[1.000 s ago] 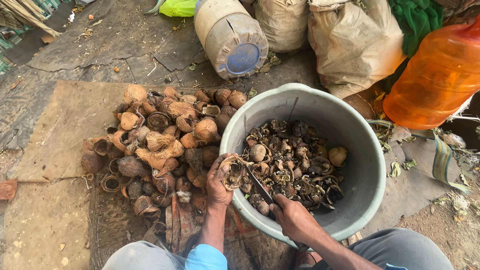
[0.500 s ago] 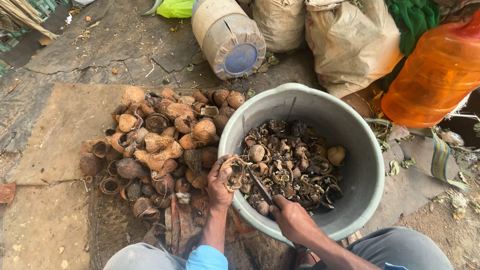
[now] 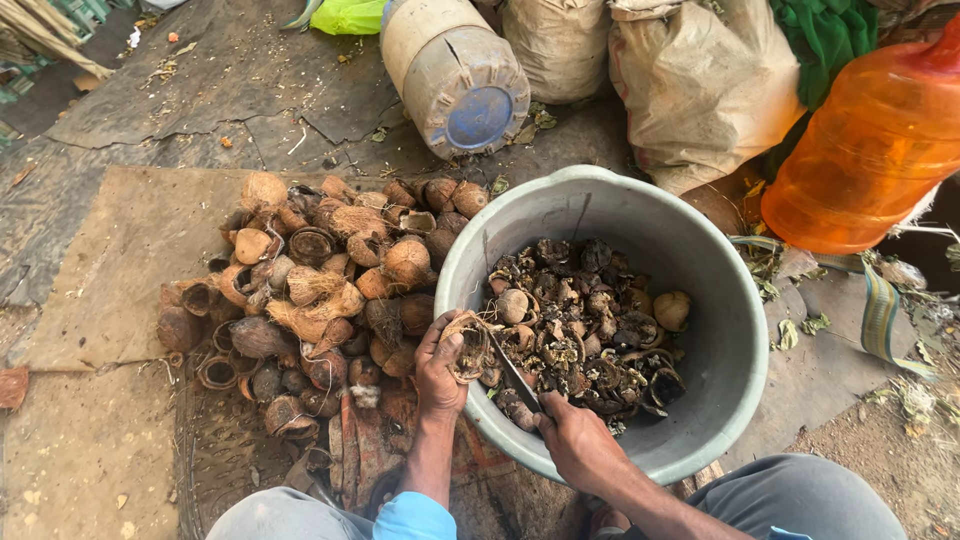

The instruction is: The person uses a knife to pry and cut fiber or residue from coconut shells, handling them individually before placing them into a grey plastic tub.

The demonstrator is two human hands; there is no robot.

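The grey bucket (image 3: 745, 350) holds dark shell scraps (image 3: 590, 340). At its 9 o'clock rim, left hand (image 3: 438, 365) fingers grip a shell half (image 3: 466, 346); right hand (image 3: 580, 448) fingers clasp a knife (image 3: 512, 372), blade pointing toward 11 o'clock into that shell

Both bare forearms reach forward from the bottom of the view, close together. The left hand (image 3: 440, 362) is cupped, fingers curled in a hold at its upper right, wrist straight, a light blue sleeve cuff (image 3: 412, 517) near the elbow. The right hand (image 3: 575, 440) is closed in a fist, apparently knuckles up.
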